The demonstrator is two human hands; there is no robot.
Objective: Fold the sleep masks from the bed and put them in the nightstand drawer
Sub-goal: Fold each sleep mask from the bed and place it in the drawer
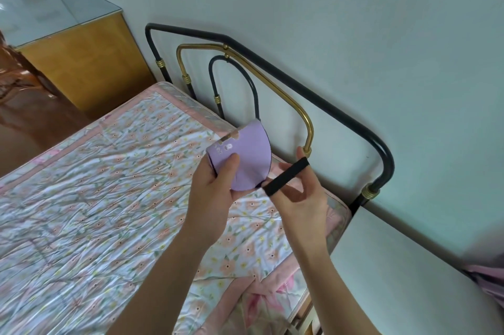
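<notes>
A lilac sleep mask folded in half is held up above the head end of the bed. My left hand grips its lower left part, thumb on the front face. The mask's black elastic strap stretches out to the right, looped over the fingers of my right hand, which pulls it taut. No other mask shows on the floral quilt.
A black and brass metal headboard stands against the pale wall behind my hands. The white top of a nightstand lies at the lower right, no drawer visible. A wooden cabinet with a glass top stands at the upper left.
</notes>
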